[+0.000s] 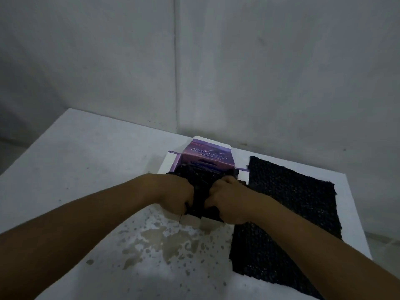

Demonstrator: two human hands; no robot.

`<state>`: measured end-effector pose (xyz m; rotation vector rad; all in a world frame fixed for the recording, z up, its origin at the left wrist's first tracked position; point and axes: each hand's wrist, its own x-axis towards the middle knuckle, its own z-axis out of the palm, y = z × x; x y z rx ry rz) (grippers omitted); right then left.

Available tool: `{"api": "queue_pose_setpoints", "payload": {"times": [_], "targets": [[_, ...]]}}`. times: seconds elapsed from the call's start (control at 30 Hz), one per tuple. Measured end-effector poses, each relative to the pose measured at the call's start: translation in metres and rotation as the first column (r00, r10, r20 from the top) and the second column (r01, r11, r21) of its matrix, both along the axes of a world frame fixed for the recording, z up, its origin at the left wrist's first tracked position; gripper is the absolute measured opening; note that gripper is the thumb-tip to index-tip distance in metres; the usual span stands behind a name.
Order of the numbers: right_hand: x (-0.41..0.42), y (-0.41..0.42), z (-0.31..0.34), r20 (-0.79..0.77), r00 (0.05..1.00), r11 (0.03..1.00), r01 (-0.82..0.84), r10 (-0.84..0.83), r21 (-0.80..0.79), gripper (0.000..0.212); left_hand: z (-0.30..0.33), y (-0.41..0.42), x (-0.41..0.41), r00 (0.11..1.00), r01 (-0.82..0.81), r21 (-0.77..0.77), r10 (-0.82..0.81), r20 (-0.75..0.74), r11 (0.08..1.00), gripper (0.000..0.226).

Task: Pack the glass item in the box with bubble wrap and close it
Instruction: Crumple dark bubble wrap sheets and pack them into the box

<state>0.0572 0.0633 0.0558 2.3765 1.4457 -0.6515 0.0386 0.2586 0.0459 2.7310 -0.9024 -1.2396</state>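
Observation:
A purple printed box [206, 158] lies open on the white table, its lid flap raised at the far side and white flaps spread out. A bundle of black bubble wrap [200, 187] fills the box's opening. My left hand [176, 193] and my right hand [227, 199] both grip this bundle from either side, fingers curled into it, knuckles close together. The glass item is hidden; I cannot tell whether it is inside the bundle.
A large flat sheet of black bubble wrap [287, 211] lies on the table to the right of the box. The white table [91, 161] has worn, stained patches near its front. Grey walls stand close behind the table's far edge.

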Motion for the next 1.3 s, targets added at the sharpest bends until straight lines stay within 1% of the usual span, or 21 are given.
{"api": "queue_pose_setpoints", "payload": {"times": [0.07, 0.13, 0.17, 0.2, 0.3, 0.33, 0.4, 0.43, 0.47, 0.5, 0.53, 0.6, 0.73, 0.83, 0.93, 1.0, 1.07, 1.13, 1.2, 1.23, 1.3], "targets": [[-0.003, -0.015, 0.009, 0.179, 0.981, 0.992, 0.047, -0.067, 0.114, 0.043, 0.005, 0.013, -0.009, 0.954, 0.076, -0.119, -0.038, 0.296, 0.990, 0.024], [-0.007, -0.025, 0.017, 0.347, 0.929, 0.981, 0.067, -0.128, 0.184, 0.024, 0.010, 0.018, -0.022, 0.792, 0.108, -0.096, -0.027, 0.610, 0.990, 0.023], [-0.008, -0.026, 0.020, 0.394, 0.907, 0.974, 0.070, -0.152, 0.215, 0.015, 0.011, 0.016, -0.027, 0.730, 0.068, -0.089, 0.012, 0.684, 0.994, 0.023], [-0.008, -0.023, 0.021, 0.406, 0.896, 0.966, 0.082, -0.178, 0.244, 0.014, 0.013, 0.013, -0.032, 0.699, 0.015, -0.083, 0.049, 0.713, 0.996, 0.023], [-0.013, -0.003, 0.018, 0.334, 0.898, 0.926, 0.171, -0.287, 0.337, 0.017, 0.010, 0.004, -0.034, 0.686, -0.217, -0.122, 0.240, 0.687, 0.969, 0.021], [-0.017, 0.004, 0.013, 0.311, 0.894, 0.916, 0.210, -0.321, 0.343, 0.018, 0.008, 0.002, -0.033, 0.693, -0.245, -0.131, 0.268, 0.669, 0.961, 0.019], [-0.027, 0.013, 0.001, 0.264, 0.889, 0.902, 0.281, -0.373, 0.328, 0.020, 0.004, -0.004, -0.031, 0.750, -0.092, -0.094, 0.131, 0.648, 0.991, 0.010], [-0.032, 0.015, -0.005, 0.241, 0.891, 0.898, 0.302, -0.385, 0.319, 0.022, 0.001, -0.006, -0.031, 0.746, -0.022, -0.100, 0.082, 0.661, 0.995, 0.004], [-0.036, 0.015, -0.011, 0.226, 0.894, 0.897, 0.309, -0.387, 0.317, 0.025, -0.003, -0.008, -0.031, 0.735, -0.034, -0.136, 0.117, 0.667, 0.990, 0.004], [-0.039, 0.014, -0.015, 0.219, 0.896, 0.897, 0.308, -0.385, 0.317, 0.027, -0.009, -0.008, -0.031, 0.752, -0.122, -0.207, 0.227, 0.619, 0.971, 0.004], [-0.040, 0.014, -0.018, 0.225, 0.897, 0.901, 0.307, -0.382, 0.307, 0.030, -0.015, -0.009, -0.029, 0.742, -0.241, -0.274, 0.359, 0.567, 0.931, 0.015], [-0.039, 0.014, -0.020, 0.263, 0.896, 0.928, 0.308, -0.357, 0.212, 0.033, -0.030, -0.012, -0.022, 0.745, -0.407, -0.246, 0.475, 0.468, 0.880, 0.033], [-0.030, 0.022, -0.018, 0.267, 0.908, 0.941, 0.337, -0.322, -0.010, 0.034, -0.044, -0.020, -0.009, 0.791, -0.487, -0.138, 0.502, 0.351, 0.863, 0.051], [-0.023, 0.029, -0.019, 0.248, 0.926, 0.941, 0.320, -0.286, -0.111, 0.037, -0.050, -0.024, -0.005, 0.809, -0.453, -0.112, 0.460, 0.365, 0.885, 0.034], [-0.020, 0.032, -0.017, 0.233, 0.929, 0.936, 0.324, -0.287, -0.137, 0.036, -0.046, -0.024, -0.008, 0.811, -0.421, -0.118, 0.432, 0.395, 0.899, 0.033], [-0.022, 0.025, -0.016, 0.227, 0.914, 0.939, 0.342, -0.337, 0.017, 0.025, -0.040, -0.022, -0.012, 0.790, -0.445, -0.167, 0.474, 0.388, 0.880, 0.032], [-0.028, 0.009, -0.020, 0.213, 0.884, 0.890, 0.348, -0.416, 0.294, 0.026, -0.030, -0.024, -0.016, 0.722, -0.510, -0.284, 0.583, 0.372, 0.812, 0.029], [-0.038, -0.014, -0.026, 0.176, 0.846, 0.748, 0.324, -0.503, 0.579, 0.030, -0.019, -0.034, -0.021, 0.650, -0.467, -0.395, 0.610, 0.453, 0.791, 0.027], [-0.049, -0.045, -0.032, 0.086, 0.802, 0.528, 0.304, -0.591, 0.793, 0.024, -0.009, -0.057, -0.027, 0.603, -0.360, -0.542, 0.632, 0.486, 0.760, 0.027], [-0.053, -0.062, -0.037, 0.033, 0.778, 0.442, 0.321, -0.627, 0.838, 0.020, -0.005, -0.072, -0.029, 0.597, -0.313, -0.611, 0.651, 0.470, 0.727, 0.026], [-0.059, -0.100, -0.048, -0.072, 0.711, 0.342, 0.422, -0.700, 0.839, 0.016, -0.001, -0.107, -0.033, 0.601, -0.231, -0.699, 0.664, 0.445, 0.677, 0.023]]}}
